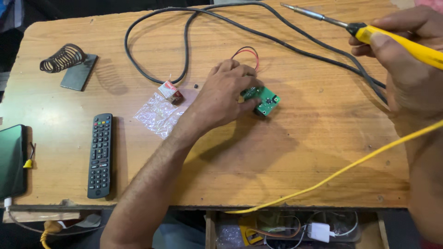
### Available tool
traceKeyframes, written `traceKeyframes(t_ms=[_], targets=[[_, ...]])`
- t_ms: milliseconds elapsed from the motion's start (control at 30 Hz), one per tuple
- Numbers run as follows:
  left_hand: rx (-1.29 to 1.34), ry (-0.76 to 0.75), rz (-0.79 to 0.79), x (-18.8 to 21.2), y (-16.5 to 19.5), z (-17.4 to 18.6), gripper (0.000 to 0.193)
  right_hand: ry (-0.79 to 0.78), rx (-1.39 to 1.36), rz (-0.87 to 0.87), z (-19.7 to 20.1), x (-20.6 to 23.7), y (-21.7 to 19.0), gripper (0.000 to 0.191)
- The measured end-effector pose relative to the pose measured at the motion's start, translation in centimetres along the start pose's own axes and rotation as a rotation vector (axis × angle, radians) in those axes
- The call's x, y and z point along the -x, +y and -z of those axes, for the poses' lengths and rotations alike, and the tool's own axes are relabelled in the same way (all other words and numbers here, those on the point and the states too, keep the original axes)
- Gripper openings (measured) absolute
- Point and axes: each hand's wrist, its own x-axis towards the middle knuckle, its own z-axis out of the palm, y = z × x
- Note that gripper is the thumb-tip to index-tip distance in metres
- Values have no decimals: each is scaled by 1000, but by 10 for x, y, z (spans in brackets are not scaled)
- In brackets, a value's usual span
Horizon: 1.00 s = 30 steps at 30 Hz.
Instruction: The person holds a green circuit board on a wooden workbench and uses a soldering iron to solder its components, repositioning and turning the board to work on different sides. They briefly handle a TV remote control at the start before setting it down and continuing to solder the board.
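Note:
My left hand [226, 94] rests on the wooden table [295, 152] and grips a small green circuit board [265, 99] by its left edge. Red and black wires [249, 51] loop out from behind that hand. My right hand [406, 64], at the upper right, holds a soldering iron with a yellow handle [406, 46]; its metal tip [300, 11] points left, well above and away from the board. A yellow cord [341, 170] runs from the iron down across the table's front edge.
A black cable [184, 46] loops over the table's far half. A coiled iron stand [64, 60] sits at the far left, a black remote [100, 154] near the front left, a phone [11, 159] at the left edge. A clear plastic bag [159, 115] and small red-white component [170, 91] lie left of the board.

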Motion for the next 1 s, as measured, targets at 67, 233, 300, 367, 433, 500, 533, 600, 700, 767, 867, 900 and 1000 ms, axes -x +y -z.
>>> traceKeyframes(t_ms=[67, 233, 300, 367, 433, 500, 533, 600, 700, 767, 867, 900, 1000], targets=[[6, 7, 31, 4, 1, 4, 30, 13, -7, -37, -1, 3, 1, 6], [-28, 83, -65, 8, 7, -4, 20, -7, 54, -68, -1, 6, 6, 12], [53, 85, -152, 9, 7, -6, 18, -18, 86, -55, 2, 8, 11, 12], [61, 91, -193, 10, 7, -7, 17, -35, 118, -38, 8, 10, 18, 13], [76, 80, -208, 11, 8, -6, 17, -46, 125, -29, 13, 11, 25, 14], [98, 49, -196, 12, 10, -5, 16, -65, 129, -15, 16, 10, 30, 14], [95, 47, -194, 12, 11, -4, 16, -79, 136, 0, 17, 9, 31, 13], [91, 46, -190, 13, 14, -3, 15, -98, 178, 14, 16, 8, 30, 13], [92, 45, -190, 13, 17, -1, 17, -101, 252, -13, 15, 10, 24, 15], [96, 25, -180, 12, 18, 0, 14, -95, 257, -44, 16, 16, 24, 17], [77, 25, -174, 12, 20, -1, 12, -116, 282, -100, 22, 24, 33, 22], [67, 27, -175, 12, 21, -2, 11, -129, 303, -138, 25, 25, 36, 24], [66, 32, -172, 12, 21, -4, 12, -186, 411, -284, 33, 19, 45, 30]])
